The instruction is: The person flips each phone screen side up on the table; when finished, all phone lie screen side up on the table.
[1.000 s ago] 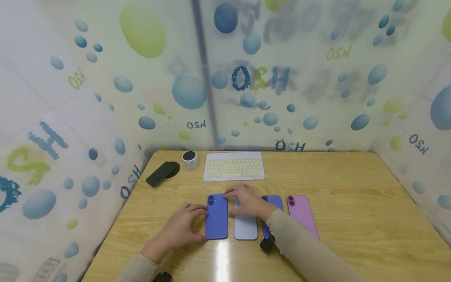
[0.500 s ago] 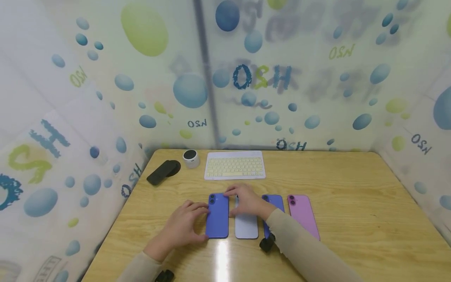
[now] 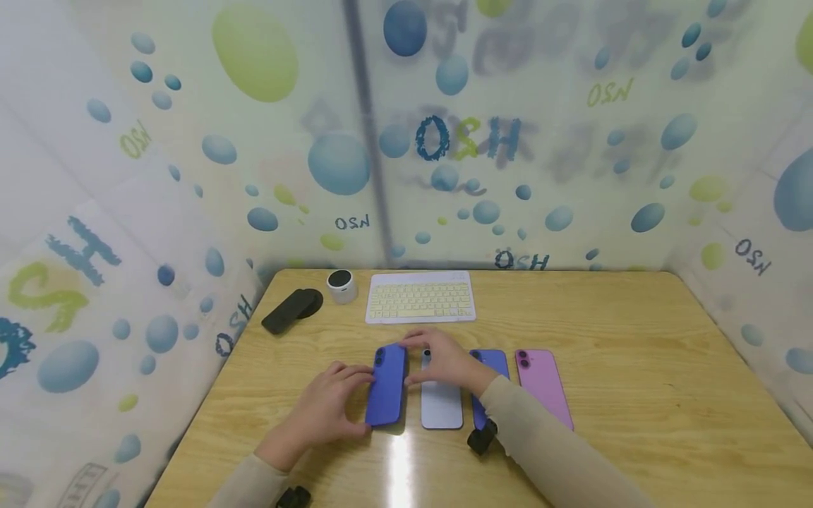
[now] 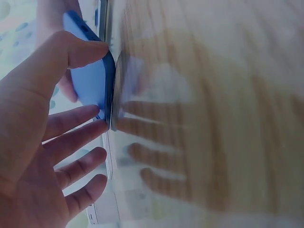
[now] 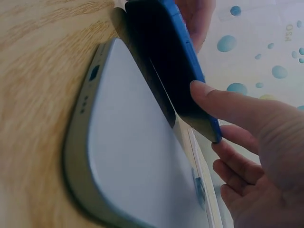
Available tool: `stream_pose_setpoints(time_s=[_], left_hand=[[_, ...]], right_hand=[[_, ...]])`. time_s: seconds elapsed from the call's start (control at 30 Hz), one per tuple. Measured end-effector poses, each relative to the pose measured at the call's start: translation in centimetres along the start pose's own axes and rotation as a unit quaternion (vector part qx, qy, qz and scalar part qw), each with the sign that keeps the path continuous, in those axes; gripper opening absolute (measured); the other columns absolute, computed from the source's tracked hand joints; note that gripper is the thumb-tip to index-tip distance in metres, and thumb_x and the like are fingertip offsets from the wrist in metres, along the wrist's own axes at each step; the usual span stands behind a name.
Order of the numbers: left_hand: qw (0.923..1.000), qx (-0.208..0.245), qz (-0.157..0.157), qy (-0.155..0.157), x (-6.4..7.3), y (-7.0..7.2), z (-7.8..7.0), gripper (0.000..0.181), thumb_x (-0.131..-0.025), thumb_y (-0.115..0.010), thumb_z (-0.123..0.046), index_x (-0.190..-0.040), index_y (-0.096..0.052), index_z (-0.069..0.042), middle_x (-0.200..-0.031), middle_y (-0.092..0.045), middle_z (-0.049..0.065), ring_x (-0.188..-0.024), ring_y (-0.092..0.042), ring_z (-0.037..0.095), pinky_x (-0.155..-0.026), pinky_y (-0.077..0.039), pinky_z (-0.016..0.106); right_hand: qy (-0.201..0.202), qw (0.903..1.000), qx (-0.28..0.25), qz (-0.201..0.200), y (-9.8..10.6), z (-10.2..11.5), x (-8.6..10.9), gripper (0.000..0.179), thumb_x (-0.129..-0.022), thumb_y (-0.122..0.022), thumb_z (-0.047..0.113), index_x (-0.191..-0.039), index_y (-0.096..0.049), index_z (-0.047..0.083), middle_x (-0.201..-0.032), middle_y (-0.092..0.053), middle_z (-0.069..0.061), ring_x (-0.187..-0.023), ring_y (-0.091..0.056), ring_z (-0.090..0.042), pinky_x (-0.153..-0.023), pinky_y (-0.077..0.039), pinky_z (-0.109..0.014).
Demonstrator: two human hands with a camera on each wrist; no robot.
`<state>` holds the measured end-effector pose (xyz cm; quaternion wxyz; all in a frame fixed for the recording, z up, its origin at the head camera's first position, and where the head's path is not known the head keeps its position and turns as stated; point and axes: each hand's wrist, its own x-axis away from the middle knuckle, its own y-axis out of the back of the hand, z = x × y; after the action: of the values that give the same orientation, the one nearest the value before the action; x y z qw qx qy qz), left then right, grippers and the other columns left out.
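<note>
A blue phone (image 3: 385,386) stands tilted at the left end of a row, camera side up, its right edge raised off the table. My right hand (image 3: 444,360) pinches it near the top right corner. In the right wrist view the right thumb (image 5: 204,91) lies on the raised edge and the dark screen (image 5: 159,52) shows beneath. At the left edge, my left hand (image 3: 327,403) holds it, thumb at the bottom corner and fingertips along the side. A pale phone (image 3: 441,408) lies under my right hand, partly hidden.
Further right lie a second blue phone (image 3: 493,362), partly covered by my right forearm, and a pink phone (image 3: 545,384). Behind the row are a white keyboard (image 3: 420,298), a small white cylinder with a dark top (image 3: 341,286) and a black object (image 3: 288,311) on the wooden table (image 3: 635,367).
The left blue phone lay flat before; its right edge is now lifted and it leans toward my left hand. My right hand has risen slightly with it. My left hand stays nearly in place.
</note>
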<state>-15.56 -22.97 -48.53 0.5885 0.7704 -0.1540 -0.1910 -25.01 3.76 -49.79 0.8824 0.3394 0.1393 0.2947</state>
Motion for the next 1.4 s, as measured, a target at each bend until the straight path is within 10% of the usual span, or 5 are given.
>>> stream_pose_setpoints(time_s=[0.83, 1.23, 1.4], left_hand=[[0.9845, 0.174, 0.008, 0.024, 0.3, 0.4, -0.1, 0.095, -0.066, -0.095, -0.038, -0.15, -0.051, -0.028, -0.137, -0.061, -0.003, -0.113, -0.055, 0.018, -0.088, -0.052, 0.037], [0.9804, 0.178, -0.039, -0.076, 0.4, 1.6, 0.9, 0.099, -0.067, -0.096, -0.031, -0.152, -0.049, -0.017, -0.157, -0.051, 0.005, -0.124, -0.059, 0.029, -0.106, -0.046, 0.058], [0.9826, 0.151, -0.053, -0.095, 0.5, 1.9, 1.2, 0.1, -0.066, -0.097, -0.032, -0.152, -0.05, -0.014, -0.159, -0.048, 0.009, -0.133, -0.053, 0.025, -0.104, -0.052, 0.047]], right_hand=[[0.05, 0.9965, -0.056, -0.037, -0.8, 2.1, -0.4, 0.08, -0.074, -0.092, 0.043, -0.144, -0.062, 0.018, -0.153, -0.055, -0.008, -0.145, -0.046, -0.029, -0.119, -0.036, -0.054], [0.057, 0.9962, -0.047, -0.047, -1.6, 3.3, -0.9, 0.078, -0.077, -0.091, 0.041, -0.144, -0.061, 0.015, -0.155, -0.053, -0.011, -0.145, -0.045, -0.032, -0.119, -0.035, -0.055], [0.054, 0.9966, -0.04, -0.048, -2.0, 3.4, -1.3, 0.079, -0.077, -0.09, 0.043, -0.145, -0.061, 0.016, -0.156, -0.052, -0.009, -0.146, -0.045, -0.029, -0.12, -0.035, -0.052]])
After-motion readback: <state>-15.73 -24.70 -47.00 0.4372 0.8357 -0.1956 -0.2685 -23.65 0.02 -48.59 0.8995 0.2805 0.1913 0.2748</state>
